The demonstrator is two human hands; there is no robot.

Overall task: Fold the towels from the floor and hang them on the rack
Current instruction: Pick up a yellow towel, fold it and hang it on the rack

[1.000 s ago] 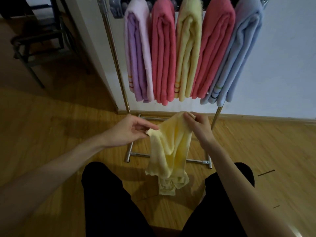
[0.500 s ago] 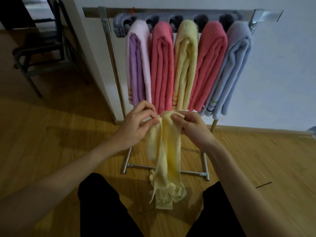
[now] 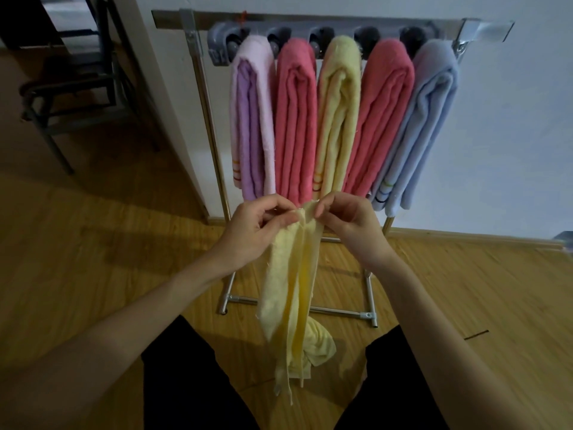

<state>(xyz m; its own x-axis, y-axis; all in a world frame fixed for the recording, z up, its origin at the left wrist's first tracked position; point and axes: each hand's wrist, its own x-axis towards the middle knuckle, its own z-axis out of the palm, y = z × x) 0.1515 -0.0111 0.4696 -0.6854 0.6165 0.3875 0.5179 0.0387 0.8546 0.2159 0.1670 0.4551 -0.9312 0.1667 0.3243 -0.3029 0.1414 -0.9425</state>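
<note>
Five folded towels [image 3: 296, 119] are hung on the rack [image 3: 325, 21] at upper centre; a chair [image 3: 77, 85] is seen upper left. At mid-frame, the yellow towel [image 3: 291, 290] is pinched at its top edge by the left hand [image 3: 254, 231] and right hand [image 3: 350, 221], its tail reaching the floor [image 3: 465, 290].

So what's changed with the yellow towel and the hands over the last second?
The left hand and right hand came together, gathering the yellow towel's top edge into a narrow hanging strip. Both keep pinching it. The five towels on the rack are unchanged.
</note>
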